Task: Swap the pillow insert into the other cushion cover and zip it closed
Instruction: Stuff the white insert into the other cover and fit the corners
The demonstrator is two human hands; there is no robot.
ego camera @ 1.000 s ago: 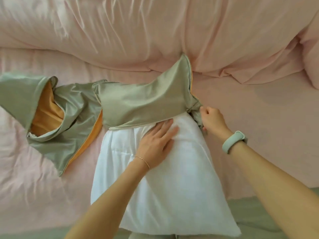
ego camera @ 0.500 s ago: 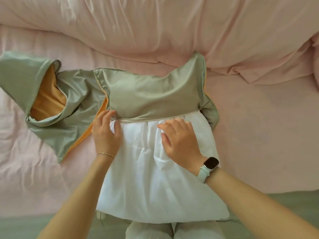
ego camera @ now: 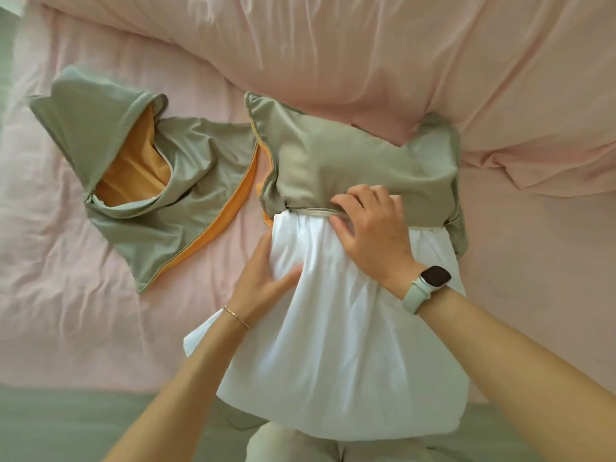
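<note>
Since half a second earlier, the right hand [ego camera: 373, 235] had moved up to the cover's opening, thumb and fingers pinching its edge, while the left hand [ego camera: 263, 278] had dropped lower and gripped the insert's left side. The white pillow insert [ego camera: 343, 355] lay on the pink bed sheet [ego camera: 66, 311], its far end inside the green cushion cover [ego camera: 350, 165] and the rest sticking out toward the person. An empty green cover [ego camera: 140, 181] with orange lining lay left of it; no readable writing was seen, and the watch [ego camera: 433, 278] face was dark.

A rumpled pink duvet [ego camera: 366, 45] lies heaped on the pink bedsheet [ego camera: 66, 295]
</note>
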